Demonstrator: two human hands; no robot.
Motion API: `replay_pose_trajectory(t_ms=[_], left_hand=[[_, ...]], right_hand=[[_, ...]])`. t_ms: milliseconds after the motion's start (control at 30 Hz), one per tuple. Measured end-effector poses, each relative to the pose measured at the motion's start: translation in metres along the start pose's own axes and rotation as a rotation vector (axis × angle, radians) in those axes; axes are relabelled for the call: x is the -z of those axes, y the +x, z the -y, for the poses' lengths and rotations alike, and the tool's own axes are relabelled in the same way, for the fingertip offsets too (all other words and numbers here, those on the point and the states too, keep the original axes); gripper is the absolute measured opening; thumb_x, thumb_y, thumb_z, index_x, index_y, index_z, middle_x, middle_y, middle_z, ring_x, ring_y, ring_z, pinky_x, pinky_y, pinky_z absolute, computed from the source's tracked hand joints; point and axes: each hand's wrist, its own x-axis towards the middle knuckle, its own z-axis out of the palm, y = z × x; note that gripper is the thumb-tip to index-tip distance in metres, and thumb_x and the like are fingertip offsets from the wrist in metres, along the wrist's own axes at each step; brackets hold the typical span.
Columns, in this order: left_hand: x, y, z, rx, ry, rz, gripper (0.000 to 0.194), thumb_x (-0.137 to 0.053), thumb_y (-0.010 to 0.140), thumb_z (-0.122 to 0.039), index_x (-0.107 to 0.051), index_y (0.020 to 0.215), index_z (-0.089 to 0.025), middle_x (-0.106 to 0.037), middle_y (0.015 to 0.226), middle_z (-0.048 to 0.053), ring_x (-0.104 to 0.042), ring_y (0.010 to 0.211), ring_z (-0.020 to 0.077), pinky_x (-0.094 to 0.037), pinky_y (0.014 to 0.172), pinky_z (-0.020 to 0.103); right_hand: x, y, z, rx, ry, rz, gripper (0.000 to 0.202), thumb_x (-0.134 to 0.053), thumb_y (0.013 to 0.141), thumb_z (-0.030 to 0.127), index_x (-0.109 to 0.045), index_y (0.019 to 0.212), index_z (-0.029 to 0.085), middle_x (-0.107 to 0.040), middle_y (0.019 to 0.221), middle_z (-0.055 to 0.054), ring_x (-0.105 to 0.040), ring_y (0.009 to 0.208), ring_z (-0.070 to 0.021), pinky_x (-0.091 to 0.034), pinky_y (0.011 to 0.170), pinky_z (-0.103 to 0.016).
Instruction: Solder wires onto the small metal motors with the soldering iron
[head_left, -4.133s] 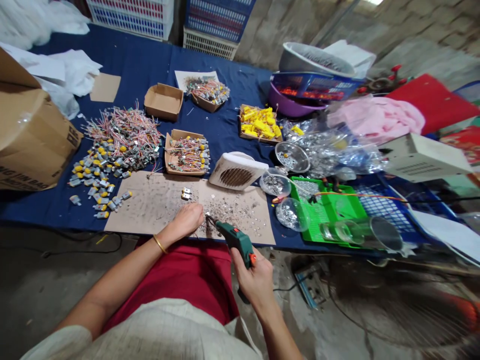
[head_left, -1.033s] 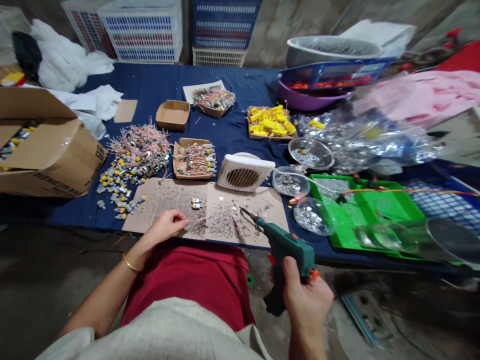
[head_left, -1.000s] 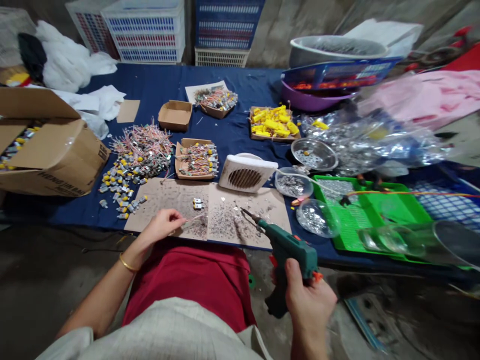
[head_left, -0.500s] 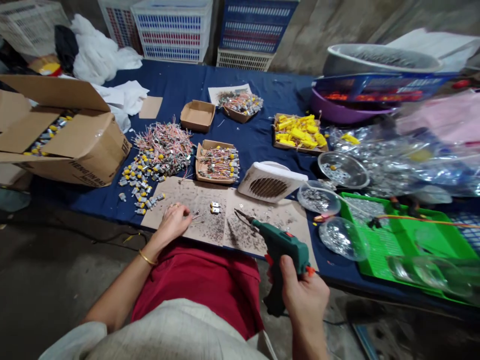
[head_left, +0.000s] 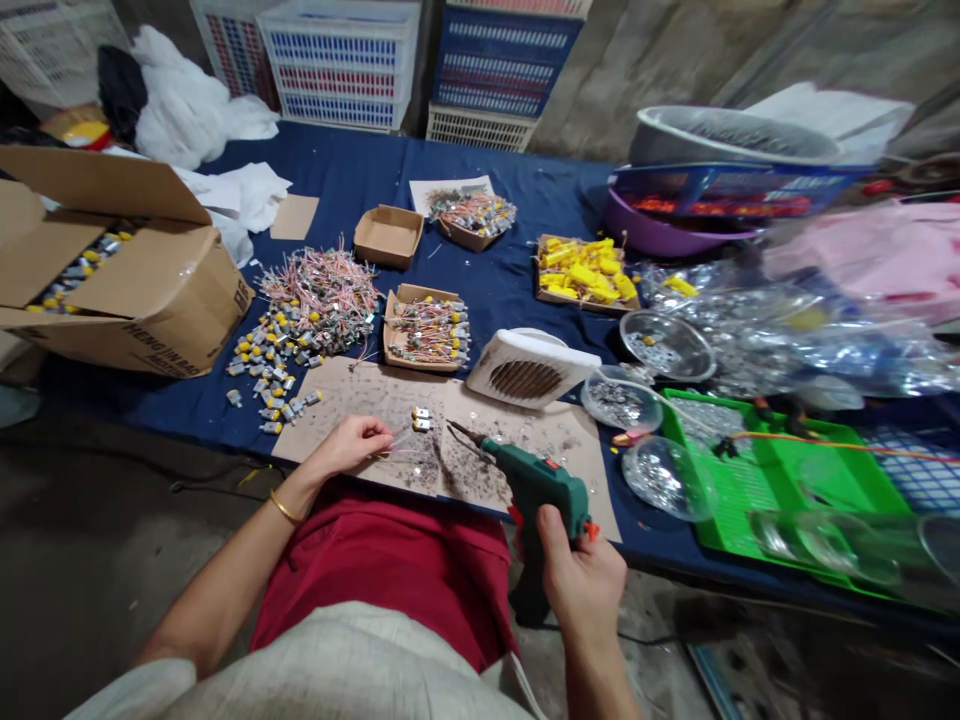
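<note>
My left hand [head_left: 349,446] is closed in a pinch on thin wires [head_left: 405,453], low over the cardboard sheet [head_left: 330,385]. Just right of its fingertips, two small motors [head_left: 421,420] with yellow and white ends sit side by side. My right hand [head_left: 581,575] grips a green soldering gun [head_left: 544,485] by its black handle. The gun points left, its tip a short way from the motors and apart from them. Dark specks litter the cardboard.
Behind the work spot are a cardboard tray of wired motors [head_left: 427,328] and a white vented fan [head_left: 532,368]. Loose motors [head_left: 274,365] and a carton [head_left: 142,330] lie left. Metal-part bowls [head_left: 667,478] and a green tray [head_left: 810,480] stand right.
My left fingertips have moved slightly right, towards the motors, with the wires. The soldering gun in my right hand has come a little left, its tip nearer them. The view has shifted slightly.
</note>
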Motion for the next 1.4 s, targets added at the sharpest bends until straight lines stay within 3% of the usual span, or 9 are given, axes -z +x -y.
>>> replay_pose_trajectory(t_ms=[267,467,567,667,767,900,967,1233,1400], left_hand=[[-0.022,0.012,-0.003,-0.172,0.245,-0.063,0.015,-0.053,0.075,-0.021,-0.066,0.083,-0.016,-0.068,0.075,0.001,-0.059,0.068,0.0126,-0.044,0.065,0.022],[-0.023,0.010,-0.008,-0.204,0.328,-0.023,0.023,-0.043,0.077,-0.010,-0.064,0.080,-0.017,-0.067,0.075,0.001,-0.059,0.071,0.0132,-0.045,0.071,0.023],[-0.021,0.005,-0.013,-0.226,0.365,0.081,0.029,-0.041,0.076,-0.006,-0.066,0.084,-0.017,-0.068,0.083,0.003,-0.061,0.081,0.0145,-0.046,0.080,0.026],[-0.022,-0.006,-0.016,-0.311,0.486,0.200,0.025,-0.050,0.080,-0.013,-0.070,0.094,-0.022,-0.065,0.114,0.006,-0.054,0.109,0.0202,-0.040,0.096,0.034],[-0.029,-0.018,-0.016,-0.325,0.600,0.121,0.020,-0.054,0.088,-0.033,-0.072,0.086,-0.024,-0.058,0.126,0.005,-0.043,0.120,0.0256,-0.032,0.100,0.043],[-0.046,-0.023,-0.009,-0.303,0.668,-0.180,0.025,-0.054,0.090,-0.037,-0.068,0.080,-0.019,-0.061,0.112,0.008,-0.046,0.109,0.0237,-0.032,0.094,0.040],[-0.050,-0.022,-0.006,-0.294,0.682,-0.228,0.017,-0.059,0.087,-0.034,-0.065,0.089,-0.018,-0.061,0.105,0.008,-0.048,0.102,0.0222,-0.034,0.089,0.037],[-0.045,-0.010,-0.007,-0.315,0.751,-0.061,0.012,-0.055,0.088,-0.025,-0.065,0.085,-0.018,-0.063,0.095,0.008,-0.051,0.100,0.0230,-0.033,0.090,0.038],[-0.035,-0.002,-0.008,-0.162,0.400,0.059,0.021,-0.052,0.086,-0.030,-0.067,0.080,-0.016,-0.067,0.073,0.003,-0.058,0.072,0.0161,-0.041,0.073,0.027]], right_hand=[[0.006,-0.008,-0.010,-0.061,0.090,-0.078,0.054,-0.055,0.077,0.064,-0.055,0.050,0.017,-0.053,0.044,-0.002,-0.049,0.041,-0.0140,-0.041,0.041,-0.024],[0.005,-0.005,-0.018,-0.078,0.093,-0.045,0.055,-0.055,0.078,0.065,-0.056,0.050,0.017,-0.053,0.044,-0.002,-0.048,0.041,-0.0139,-0.041,0.042,-0.024],[0.003,-0.004,-0.016,-0.055,0.060,-0.065,0.056,-0.054,0.077,0.065,-0.055,0.049,0.017,-0.051,0.043,-0.002,-0.047,0.042,-0.0135,-0.041,0.043,-0.024],[0.003,-0.005,-0.016,-0.053,0.055,-0.074,0.055,-0.054,0.076,0.065,-0.058,0.052,0.015,-0.053,0.046,-0.002,-0.047,0.044,-0.0135,-0.041,0.044,-0.024],[0.002,-0.006,-0.019,-0.069,0.074,-0.076,0.055,-0.055,0.076,0.065,-0.059,0.053,0.015,-0.054,0.047,-0.002,-0.047,0.043,-0.0135,-0.041,0.044,-0.024],[-0.001,-0.009,-0.025,-0.099,0.115,-0.062,0.055,-0.057,0.076,0.065,-0.060,0.054,0.015,-0.055,0.046,-0.003,-0.049,0.043,-0.0143,-0.041,0.043,-0.025],[-0.003,-0.010,-0.027,-0.106,0.139,-0.057,0.055,-0.058,0.076,0.065,-0.060,0.055,0.014,-0.056,0.048,-0.004,-0.050,0.043,-0.0147,-0.041,0.043,-0.025],[0.000,-0.013,-0.024,-0.053,0.115,-0.045,0.055,-0.056,0.078,0.063,-0.065,0.058,0.013,-0.058,0.050,-0.004,-0.052,0.047,-0.0154,-0.044,0.047,-0.025],[0.001,-0.014,-0.028,-0.075,0.149,-0.064,0.055,-0.058,0.076,0.064,-0.066,0.059,0.013,-0.059,0.050,-0.004,-0.052,0.046,-0.0156,-0.043,0.044,-0.025]])
